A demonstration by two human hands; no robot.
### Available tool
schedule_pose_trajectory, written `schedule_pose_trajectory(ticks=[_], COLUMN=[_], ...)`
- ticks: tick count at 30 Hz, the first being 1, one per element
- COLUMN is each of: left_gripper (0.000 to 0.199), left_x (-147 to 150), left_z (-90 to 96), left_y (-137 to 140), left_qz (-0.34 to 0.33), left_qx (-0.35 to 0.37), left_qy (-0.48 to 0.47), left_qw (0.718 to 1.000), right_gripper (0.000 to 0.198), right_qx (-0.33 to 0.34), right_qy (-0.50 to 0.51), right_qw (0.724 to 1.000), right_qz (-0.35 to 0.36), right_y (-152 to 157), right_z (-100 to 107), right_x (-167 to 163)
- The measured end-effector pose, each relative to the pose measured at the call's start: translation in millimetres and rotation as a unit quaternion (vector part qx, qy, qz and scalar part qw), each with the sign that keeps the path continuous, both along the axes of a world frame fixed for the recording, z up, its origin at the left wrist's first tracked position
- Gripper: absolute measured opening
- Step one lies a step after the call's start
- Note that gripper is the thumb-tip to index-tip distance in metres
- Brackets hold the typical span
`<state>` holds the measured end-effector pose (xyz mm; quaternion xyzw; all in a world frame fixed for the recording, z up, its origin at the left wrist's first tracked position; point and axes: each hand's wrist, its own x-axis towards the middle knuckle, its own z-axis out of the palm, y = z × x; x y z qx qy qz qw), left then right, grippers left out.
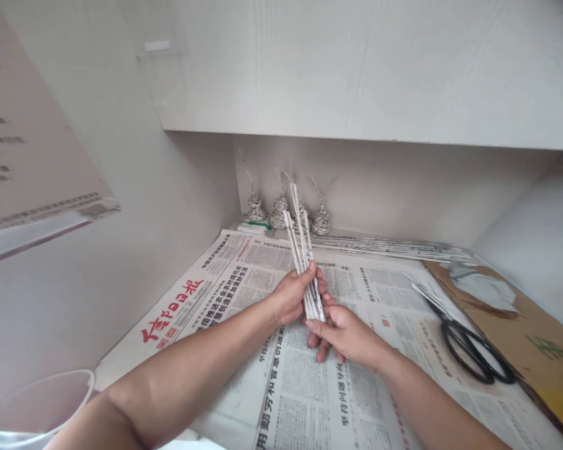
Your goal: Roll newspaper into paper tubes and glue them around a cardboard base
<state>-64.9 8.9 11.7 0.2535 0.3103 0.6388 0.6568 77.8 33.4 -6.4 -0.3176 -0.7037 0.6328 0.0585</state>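
Observation:
Several thin rolled newspaper sticks (304, 250) stand bundled together, tilted away from me, with their upper ends fanned at uneven heights. My left hand (296, 292) is closed round the middle of the bundle, thumb across its front. Lower down, my right hand (340, 331) pinches the bottom ends between thumb and fingers. Both hands are above newspaper sheets (300, 400) spread over the work surface. Behind the bundle, several small woven paper figures (321, 219) stand in a row by the back wall, one partly hidden by the sticks.
Black-handled scissors (473, 350) lie at the right, beside a cardboard piece (539, 337) bearing a pale crumpled bag (481, 287). More long paper sticks (394, 247) lie along the back. A white cabinet (347, 69) overhangs the surface. At lower left is a white cable (91, 387).

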Motion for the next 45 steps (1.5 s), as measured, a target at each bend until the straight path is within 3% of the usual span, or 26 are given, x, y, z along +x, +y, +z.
schedule_pose_trajectory(ticks=[13, 26, 37, 45], left_gripper=[0.024, 0.027, 0.029, 0.025], left_x=[-3.8, -4.8, 1.0, -2.6], left_z=[3.1, 2.2, 2.5, 5.2], left_y=[0.1, -0.8, -3.6, -1.8], left_qz=[0.015, 0.019, 0.033, 0.025], left_qx=[0.008, 0.037, 0.032, -0.012], left_qy=[0.027, 0.069, 0.108, 0.056], left_qw=[0.999, 0.997, 0.993, 0.998], right_gripper=[0.032, 0.034, 0.028, 0.025], right_qx=[0.016, -0.058, -0.035, -0.008], right_qy=[0.016, 0.032, 0.012, 0.020], right_qw=[1.000, 0.998, 0.999, 0.999], right_qz=[-0.005, 0.014, 0.018, 0.038], right_y=[0.7, 6.8, 5.6, 6.6], right_z=[9.1, 8.9, 6.7, 4.9], right_x=[1.0, 4.1, 2.9, 3.7])
